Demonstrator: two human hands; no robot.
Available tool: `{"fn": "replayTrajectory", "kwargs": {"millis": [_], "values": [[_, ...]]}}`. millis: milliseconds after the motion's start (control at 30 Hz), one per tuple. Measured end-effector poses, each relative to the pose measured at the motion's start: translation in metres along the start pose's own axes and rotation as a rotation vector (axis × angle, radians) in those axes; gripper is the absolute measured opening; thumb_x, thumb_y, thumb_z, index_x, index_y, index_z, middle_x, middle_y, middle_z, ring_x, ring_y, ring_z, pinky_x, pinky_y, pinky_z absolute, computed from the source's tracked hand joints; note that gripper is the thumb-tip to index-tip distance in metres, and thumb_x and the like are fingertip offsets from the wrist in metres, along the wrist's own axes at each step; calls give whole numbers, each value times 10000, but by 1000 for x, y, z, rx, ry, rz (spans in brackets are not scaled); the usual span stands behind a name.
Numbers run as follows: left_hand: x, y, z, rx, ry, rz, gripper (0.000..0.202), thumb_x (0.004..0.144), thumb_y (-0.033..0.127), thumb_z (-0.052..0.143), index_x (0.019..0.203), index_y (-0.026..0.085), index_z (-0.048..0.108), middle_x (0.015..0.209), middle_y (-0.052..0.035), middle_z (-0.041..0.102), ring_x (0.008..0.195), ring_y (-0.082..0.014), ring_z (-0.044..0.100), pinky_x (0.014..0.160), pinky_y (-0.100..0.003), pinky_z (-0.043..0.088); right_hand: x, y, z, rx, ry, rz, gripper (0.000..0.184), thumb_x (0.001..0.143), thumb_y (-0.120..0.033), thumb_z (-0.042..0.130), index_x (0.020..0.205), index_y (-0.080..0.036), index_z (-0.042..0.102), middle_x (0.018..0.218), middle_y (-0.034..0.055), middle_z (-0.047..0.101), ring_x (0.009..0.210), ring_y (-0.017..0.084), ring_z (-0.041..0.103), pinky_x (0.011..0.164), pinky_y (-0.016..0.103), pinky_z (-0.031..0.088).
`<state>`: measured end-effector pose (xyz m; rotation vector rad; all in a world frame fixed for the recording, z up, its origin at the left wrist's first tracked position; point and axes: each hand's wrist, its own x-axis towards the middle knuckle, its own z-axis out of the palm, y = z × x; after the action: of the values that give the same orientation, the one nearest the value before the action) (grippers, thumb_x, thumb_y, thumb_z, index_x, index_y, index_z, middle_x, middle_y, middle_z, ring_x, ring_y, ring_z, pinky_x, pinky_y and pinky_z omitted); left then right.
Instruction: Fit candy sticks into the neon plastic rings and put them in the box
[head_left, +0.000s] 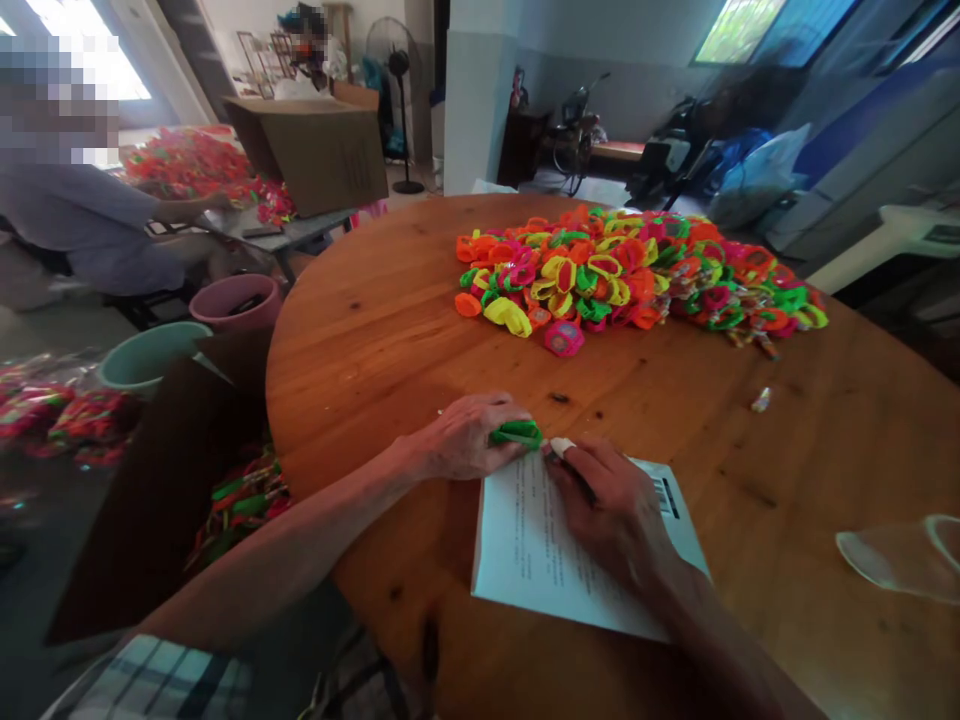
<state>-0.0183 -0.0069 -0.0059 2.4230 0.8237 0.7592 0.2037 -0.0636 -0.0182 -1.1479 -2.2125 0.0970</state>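
Observation:
My left hand rests on the round wooden table, its fingers closed on a small green plastic piece. Just to its right, my right hand lies over a white printed sheet and grips a thin dark tool whose tip meets the green piece. A white wrap covers one fingertip of the right hand. Farther back on the table lies a big heap of bright plastic rings in orange, yellow, green and pink.
A small pale scrap lies at the right of the table. A clear plastic bag sits at the right edge. Left of the table are a dark box of coloured pieces, two buckets, and a seated person at another table.

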Motion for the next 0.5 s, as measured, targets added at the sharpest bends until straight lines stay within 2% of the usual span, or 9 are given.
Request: {"fn": "replayTrajectory", "kwargs": {"millis": [133,300,500], "values": [[0,0,0,-5,-2,3,171,919,257,565,1010,142,654,956,-80,626,891,-174,586,812,-275,457,-2,-3,-2,-119,-70,-63,152,951,-157,479,1014,-152,617,984,122,619,888,220,561,800,360,484],[0,4,-2,9,-30,-16,161,932,255,552,1023,160,646,948,-62,622,892,-168,577,815,-273,456,-1,-11,-6,-295,-161,-156,203,865,-59,443,934,-122,623,901,119,578,806,231,499,721,352,454],[1,4,-3,30,-71,-69,158,911,208,573,1050,168,637,990,-71,616,928,-183,578,836,-281,459,10,-18,-9,-446,-294,-220,206,802,-9,451,764,-146,600,814,103,524,760,235,452,663,353,389]]}}
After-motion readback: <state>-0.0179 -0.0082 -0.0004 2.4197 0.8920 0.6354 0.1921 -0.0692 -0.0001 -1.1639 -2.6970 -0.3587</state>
